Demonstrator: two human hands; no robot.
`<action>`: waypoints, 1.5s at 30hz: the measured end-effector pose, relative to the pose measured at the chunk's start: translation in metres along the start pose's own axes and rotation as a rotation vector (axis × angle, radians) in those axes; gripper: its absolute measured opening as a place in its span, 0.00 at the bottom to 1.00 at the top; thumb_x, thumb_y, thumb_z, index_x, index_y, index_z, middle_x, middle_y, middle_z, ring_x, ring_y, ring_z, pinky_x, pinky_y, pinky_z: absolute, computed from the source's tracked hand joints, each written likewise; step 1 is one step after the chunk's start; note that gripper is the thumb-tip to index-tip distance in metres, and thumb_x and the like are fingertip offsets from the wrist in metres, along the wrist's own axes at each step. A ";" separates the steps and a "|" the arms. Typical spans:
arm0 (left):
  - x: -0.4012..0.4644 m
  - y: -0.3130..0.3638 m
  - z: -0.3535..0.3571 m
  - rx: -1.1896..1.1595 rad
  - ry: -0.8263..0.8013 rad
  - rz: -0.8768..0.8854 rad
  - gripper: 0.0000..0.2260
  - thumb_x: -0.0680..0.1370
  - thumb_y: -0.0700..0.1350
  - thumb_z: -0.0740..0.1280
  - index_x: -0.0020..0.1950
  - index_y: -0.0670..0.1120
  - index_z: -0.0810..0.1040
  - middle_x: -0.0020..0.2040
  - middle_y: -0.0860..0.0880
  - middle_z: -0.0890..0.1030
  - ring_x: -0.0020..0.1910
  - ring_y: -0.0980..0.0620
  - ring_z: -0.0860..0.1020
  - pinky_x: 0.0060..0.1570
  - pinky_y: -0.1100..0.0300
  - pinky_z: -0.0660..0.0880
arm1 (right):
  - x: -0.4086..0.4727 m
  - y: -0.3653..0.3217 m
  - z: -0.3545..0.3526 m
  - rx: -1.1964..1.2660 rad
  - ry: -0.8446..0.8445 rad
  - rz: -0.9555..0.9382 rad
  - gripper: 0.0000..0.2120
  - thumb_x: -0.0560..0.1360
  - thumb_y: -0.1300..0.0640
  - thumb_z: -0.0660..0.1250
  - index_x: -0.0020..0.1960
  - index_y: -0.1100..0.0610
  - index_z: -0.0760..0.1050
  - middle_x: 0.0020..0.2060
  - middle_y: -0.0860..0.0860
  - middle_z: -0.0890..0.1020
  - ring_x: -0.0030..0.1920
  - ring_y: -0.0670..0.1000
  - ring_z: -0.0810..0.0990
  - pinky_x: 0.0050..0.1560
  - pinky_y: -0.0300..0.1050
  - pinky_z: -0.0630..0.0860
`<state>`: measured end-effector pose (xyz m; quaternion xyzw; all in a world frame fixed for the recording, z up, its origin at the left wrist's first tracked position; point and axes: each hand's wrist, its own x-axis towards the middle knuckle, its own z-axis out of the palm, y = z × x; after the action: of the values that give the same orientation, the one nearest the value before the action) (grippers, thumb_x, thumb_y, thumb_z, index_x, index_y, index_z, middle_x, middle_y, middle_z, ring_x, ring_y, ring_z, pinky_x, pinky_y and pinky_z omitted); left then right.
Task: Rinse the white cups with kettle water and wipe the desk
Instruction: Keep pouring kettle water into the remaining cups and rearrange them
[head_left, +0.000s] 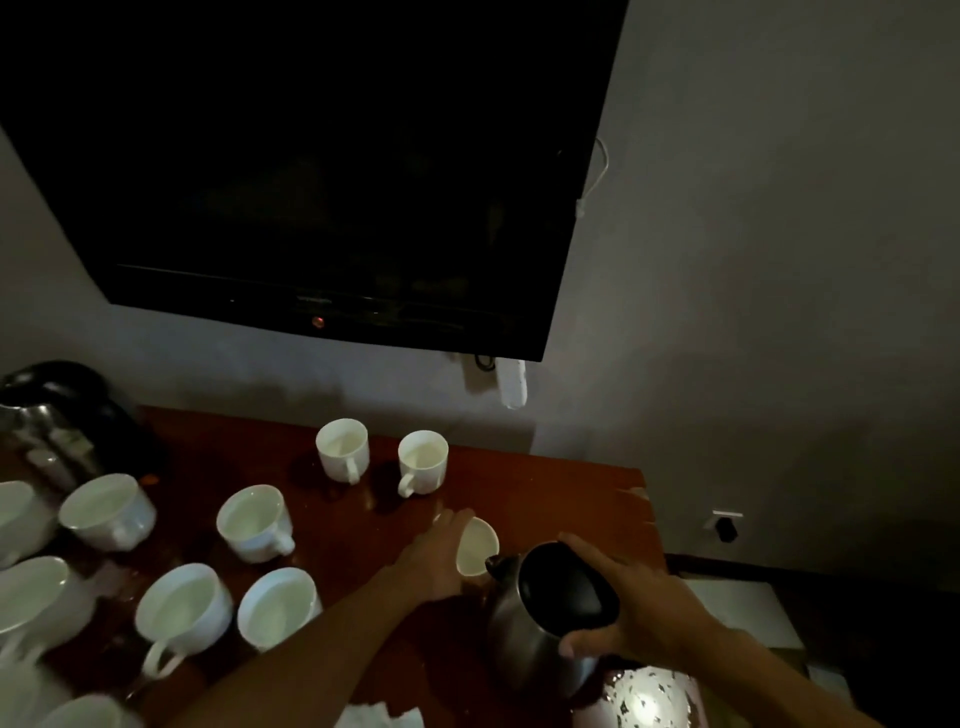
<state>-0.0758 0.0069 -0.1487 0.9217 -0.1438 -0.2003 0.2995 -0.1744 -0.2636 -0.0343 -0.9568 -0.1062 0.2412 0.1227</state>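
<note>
Head view looks down on a dark wooden surface (545, 488) crowded with white cups, and the step in hand appears to be pouring kettle water into one of them. The left hand (436, 558) is curled round the tilted cup (477, 551) near the right middle of the surface, its mouth turned toward the kettle (540, 613). The right hand (639, 613) grips the kettle from above, fingers wrapped over its black lid and handle area, with the spout touching or just at the cup's rim; whether water is flowing cannot be told in this dim light. To do this well, the pour should be slow and short, with the spout kept over the cup's opening so nothing runs down the outside onto the wood. The cup is tipped quite far, so only a little water will fit before it spills; levelling it slightly would help, then swirling. The left fingers sit close to the rim, so hot water is a risk to them. Other cups wait: two upright ones at the far side (343, 449) (422, 460), one in the middle (254, 522), and several more at the near left (183, 610). A second kettle (57, 410) stands at the far left, and a crumpled white tissue or cloth (379, 716) lies at the near edge, handy for wiping later.
</note>
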 end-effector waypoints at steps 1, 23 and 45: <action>-0.003 -0.001 0.000 0.003 -0.013 0.005 0.51 0.63 0.65 0.78 0.79 0.52 0.57 0.74 0.51 0.63 0.71 0.47 0.69 0.67 0.47 0.71 | 0.001 0.002 0.002 0.009 -0.006 0.000 0.58 0.57 0.15 0.62 0.77 0.30 0.35 0.72 0.45 0.71 0.66 0.50 0.74 0.62 0.46 0.77; -0.064 0.005 0.012 0.168 0.005 -0.048 0.48 0.64 0.64 0.79 0.78 0.56 0.58 0.73 0.54 0.67 0.70 0.47 0.71 0.65 0.48 0.72 | 0.009 -0.034 -0.036 -0.123 -0.053 -0.055 0.53 0.67 0.28 0.71 0.82 0.44 0.48 0.72 0.51 0.73 0.59 0.54 0.81 0.65 0.51 0.76; -0.076 -0.001 0.024 0.097 0.097 -0.035 0.43 0.65 0.62 0.79 0.73 0.54 0.61 0.69 0.56 0.68 0.66 0.50 0.72 0.58 0.48 0.75 | 0.027 -0.083 -0.052 -0.345 -0.122 -0.095 0.35 0.67 0.29 0.72 0.68 0.44 0.70 0.46 0.40 0.78 0.36 0.39 0.73 0.34 0.35 0.66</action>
<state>-0.1538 0.0252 -0.1453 0.9460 -0.1224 -0.1537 0.2577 -0.1382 -0.1879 0.0219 -0.9412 -0.1983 0.2708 -0.0386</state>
